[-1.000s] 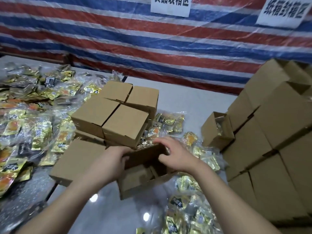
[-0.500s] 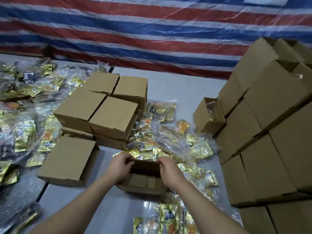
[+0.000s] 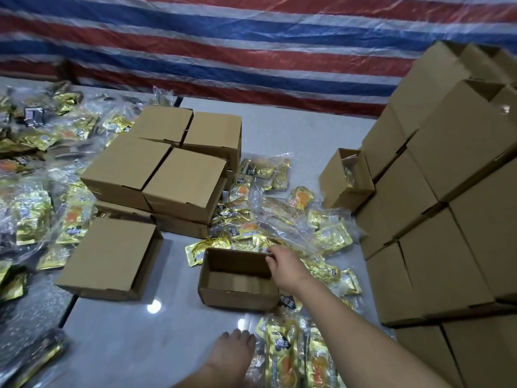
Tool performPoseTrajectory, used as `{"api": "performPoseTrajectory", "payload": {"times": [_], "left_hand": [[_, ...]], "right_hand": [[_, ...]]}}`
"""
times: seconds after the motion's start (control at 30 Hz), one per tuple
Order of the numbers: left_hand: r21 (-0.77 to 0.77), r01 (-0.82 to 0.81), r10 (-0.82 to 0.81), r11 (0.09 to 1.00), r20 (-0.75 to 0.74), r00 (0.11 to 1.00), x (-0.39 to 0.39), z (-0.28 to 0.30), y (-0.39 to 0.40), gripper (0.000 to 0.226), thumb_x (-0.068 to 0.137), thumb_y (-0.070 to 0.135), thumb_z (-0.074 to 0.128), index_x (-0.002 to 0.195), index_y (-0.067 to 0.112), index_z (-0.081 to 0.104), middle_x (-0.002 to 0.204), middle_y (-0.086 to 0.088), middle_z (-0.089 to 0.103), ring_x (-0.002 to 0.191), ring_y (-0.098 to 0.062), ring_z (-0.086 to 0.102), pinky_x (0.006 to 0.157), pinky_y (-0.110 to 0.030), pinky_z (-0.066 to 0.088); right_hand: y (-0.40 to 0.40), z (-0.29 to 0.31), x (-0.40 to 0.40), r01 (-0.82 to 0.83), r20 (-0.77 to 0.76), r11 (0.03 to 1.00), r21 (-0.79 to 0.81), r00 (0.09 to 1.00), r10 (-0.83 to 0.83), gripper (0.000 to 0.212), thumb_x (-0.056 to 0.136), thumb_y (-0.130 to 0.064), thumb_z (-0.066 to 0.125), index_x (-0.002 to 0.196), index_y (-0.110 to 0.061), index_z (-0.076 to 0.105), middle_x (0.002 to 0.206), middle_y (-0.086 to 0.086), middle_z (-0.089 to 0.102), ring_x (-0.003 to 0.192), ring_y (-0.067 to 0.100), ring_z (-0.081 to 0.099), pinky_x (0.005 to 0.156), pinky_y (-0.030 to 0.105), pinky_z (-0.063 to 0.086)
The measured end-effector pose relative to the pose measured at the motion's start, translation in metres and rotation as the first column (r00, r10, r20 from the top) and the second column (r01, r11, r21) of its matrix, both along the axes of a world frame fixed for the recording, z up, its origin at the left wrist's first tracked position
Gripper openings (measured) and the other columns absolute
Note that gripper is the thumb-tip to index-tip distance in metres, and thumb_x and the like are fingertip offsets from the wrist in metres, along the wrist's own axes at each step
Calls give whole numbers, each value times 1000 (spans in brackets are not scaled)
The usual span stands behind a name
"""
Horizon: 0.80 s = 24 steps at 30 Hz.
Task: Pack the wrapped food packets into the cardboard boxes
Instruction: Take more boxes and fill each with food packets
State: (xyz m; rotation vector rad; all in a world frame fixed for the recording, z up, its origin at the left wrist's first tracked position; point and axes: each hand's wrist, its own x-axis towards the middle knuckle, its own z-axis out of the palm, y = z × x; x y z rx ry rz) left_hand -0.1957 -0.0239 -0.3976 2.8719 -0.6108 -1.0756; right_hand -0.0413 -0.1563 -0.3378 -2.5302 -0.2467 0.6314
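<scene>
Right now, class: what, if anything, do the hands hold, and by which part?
The right hand grips the open box by its far right corner; the left hand holds nothing.

Open box (image 3: pixel 237 278): on the table (image 3: pixel 117 345), near its front; right hand (image 3: pixel 285 268) at its far right corner
Left hand (image 3: pixel 232 351): before the box, beside packets (image 3: pixel 282 357)
Closed boxes (image 3: pixel 167 169): stacked behind and left
Loose packets (image 3: pixel 279 225): between box and stack
Box wall (image 3: pixel 453 219): far right

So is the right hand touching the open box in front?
Touching. The head view shows the right hand gripping the far right corner of the open box, fingers curled over its rim.
</scene>
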Motion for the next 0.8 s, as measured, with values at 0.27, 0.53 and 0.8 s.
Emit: {"api": "performPoseTrajectory", "payload": {"times": [0.27,0.53,0.8], "left_hand": [[33,76,-78,997,50,996,-10,-40,-9,90,90,57,62,150,4,20,142,-16,33,125,-34,36,100,-47,36],[-4,-145,145,989,37,989,-16,-40,-7,93,85,28,67,155,12,8,148,-15,30,128,-33,39,109,-43,36],[-32,-359,361,933,74,930,-22,32,35,92,86,35,53,159,24,0,125,-7,55,115,-29,51,95,-37,37]], "right_hand": [[-6,5,-12,10,-11,1000,-12,1000,-10,60,101,-44,52,152,-17,35,152,6,39,138,26,40,111,39,36],[-2,2,-25,-28,-3,999,28,1000,28,71,99,-48,51,155,-15,23,156,6,34,141,25,37,114,38,33],[-13,-10,-25,-39,-79,996,82,996,45,80,98,-57,47,159,-22,8,166,1,15,152,23,17,120,39,20]]}}
